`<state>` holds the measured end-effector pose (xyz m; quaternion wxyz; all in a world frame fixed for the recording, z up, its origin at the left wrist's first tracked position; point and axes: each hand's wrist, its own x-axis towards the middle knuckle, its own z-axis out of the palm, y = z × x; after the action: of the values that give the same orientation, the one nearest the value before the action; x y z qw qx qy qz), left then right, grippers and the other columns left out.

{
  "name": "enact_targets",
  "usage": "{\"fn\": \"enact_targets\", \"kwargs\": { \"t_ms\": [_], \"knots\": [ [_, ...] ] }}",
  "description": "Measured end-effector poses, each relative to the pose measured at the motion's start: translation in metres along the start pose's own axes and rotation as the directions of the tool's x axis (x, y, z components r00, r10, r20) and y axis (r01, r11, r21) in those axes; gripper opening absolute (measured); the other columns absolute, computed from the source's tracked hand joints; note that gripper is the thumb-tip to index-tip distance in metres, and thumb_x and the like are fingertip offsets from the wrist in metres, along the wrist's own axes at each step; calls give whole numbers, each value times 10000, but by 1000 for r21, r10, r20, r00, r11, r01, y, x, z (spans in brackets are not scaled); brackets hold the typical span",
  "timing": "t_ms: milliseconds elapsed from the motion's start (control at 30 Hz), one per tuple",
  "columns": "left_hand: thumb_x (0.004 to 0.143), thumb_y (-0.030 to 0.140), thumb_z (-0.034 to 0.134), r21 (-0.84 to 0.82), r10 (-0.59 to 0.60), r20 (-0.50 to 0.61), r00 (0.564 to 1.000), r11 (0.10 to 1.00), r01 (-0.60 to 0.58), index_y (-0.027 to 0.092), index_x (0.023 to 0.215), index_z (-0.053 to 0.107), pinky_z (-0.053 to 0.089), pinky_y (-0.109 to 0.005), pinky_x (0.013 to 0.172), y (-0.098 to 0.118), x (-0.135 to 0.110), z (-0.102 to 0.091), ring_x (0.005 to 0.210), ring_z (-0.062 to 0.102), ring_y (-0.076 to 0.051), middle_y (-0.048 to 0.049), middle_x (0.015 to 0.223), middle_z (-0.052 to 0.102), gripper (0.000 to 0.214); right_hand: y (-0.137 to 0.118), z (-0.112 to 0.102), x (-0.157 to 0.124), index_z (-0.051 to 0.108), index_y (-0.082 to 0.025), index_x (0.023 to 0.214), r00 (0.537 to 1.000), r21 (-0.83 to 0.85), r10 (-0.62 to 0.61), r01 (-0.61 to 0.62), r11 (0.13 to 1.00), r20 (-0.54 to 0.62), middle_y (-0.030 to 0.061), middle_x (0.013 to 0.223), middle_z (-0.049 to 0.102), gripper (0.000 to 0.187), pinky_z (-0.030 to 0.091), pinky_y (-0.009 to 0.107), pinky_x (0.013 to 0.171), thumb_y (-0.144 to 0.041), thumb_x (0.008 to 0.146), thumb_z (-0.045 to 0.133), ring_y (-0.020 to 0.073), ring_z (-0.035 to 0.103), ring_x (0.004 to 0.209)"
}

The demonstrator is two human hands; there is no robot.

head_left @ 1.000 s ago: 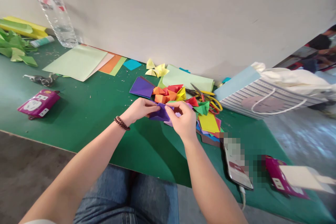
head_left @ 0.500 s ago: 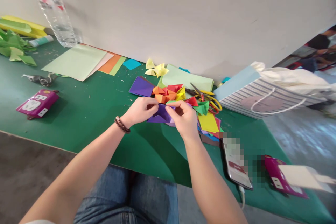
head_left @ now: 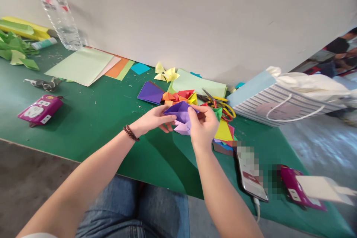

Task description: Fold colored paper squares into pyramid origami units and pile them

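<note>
Purple paper: folded piece [head_left: 182,108], held between both hands above the middle of the table [head_left: 117,108], its upper side opened into a hollow.
Left hand: left hand [head_left: 156,119] clamped on the left end of the purple paper, thumb in front, index finger behind; bracelet [head_left: 130,133] at the wrist.
Right hand: right hand [head_left: 205,124] pinching the right end of the purple paper, thumb on its near face.
Lilac piece: folded part [head_left: 182,128] just below the purple paper, partly hidden by the right hand; contact between the two cannot be told.
Beyond the hands: orange pieces [head_left: 170,97], with a purple stack [head_left: 150,92] at their left and scissors [head_left: 231,111] at their right.
Far edge: bottle [head_left: 68,37] upright, pale green sheets [head_left: 80,65], pale yellow pieces [head_left: 169,75].
Far left corner: green scraps [head_left: 16,48], glue stick [head_left: 44,43].
Left part: snips [head_left: 47,84], socket block [head_left: 40,110].
Right edge: bag [head_left: 256,96] toward the far corner.
Near right corner: phone [head_left: 254,180] with cable, second socket block [head_left: 296,193] with white adapter [head_left: 318,187].
</note>
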<state>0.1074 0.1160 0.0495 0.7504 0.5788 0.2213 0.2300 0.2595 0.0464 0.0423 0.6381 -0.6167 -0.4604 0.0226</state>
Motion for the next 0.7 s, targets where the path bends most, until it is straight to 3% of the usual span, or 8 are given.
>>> {"fn": "enact_targets", "kwargs": {
  "t_ms": [133,300,467,700],
  "knots": [
    [803,266,618,-80,46,-90,995,995,-53,142,945,583,344,-184,413,-9,5,7,446,462,-66,54,551,501,192,-1,4,-6,626,-208,834,997,-11,-80,81,997,15,54,815,670,162,531,332,663,-369,824,617,195,643,762],
    [700,95,529,-36,94,-312,945,993,-111,133,1065,644,188,-181,394,-9,8,7,390,269,-28,94,492,394,385,1,10,-14,601,-212,937,994,35,-77,75,997,75,50,854,655,161,539,318,678,-326,825,622,179,635,762],
    [704,96,488,74,178,-421,890,984,-162,125,1010,686,337,-172,474,-7,9,5,501,436,-46,16,676,607,366,1,15,-18,591,-214,1040,983,42,-52,45,998,174,25,804,622,237,536,311,655,-308,824,604,161,605,692],
    [760,85,396,257,252,-349,903,952,-166,124,1107,678,489,-222,656,-15,14,4,666,601,-109,-34,853,713,449,-2,14,-17,579,-218,1073,978,61,4,-17,998,208,6,766,603,275,532,314,652,-305,813,596,159,594,668]
  ]
}}
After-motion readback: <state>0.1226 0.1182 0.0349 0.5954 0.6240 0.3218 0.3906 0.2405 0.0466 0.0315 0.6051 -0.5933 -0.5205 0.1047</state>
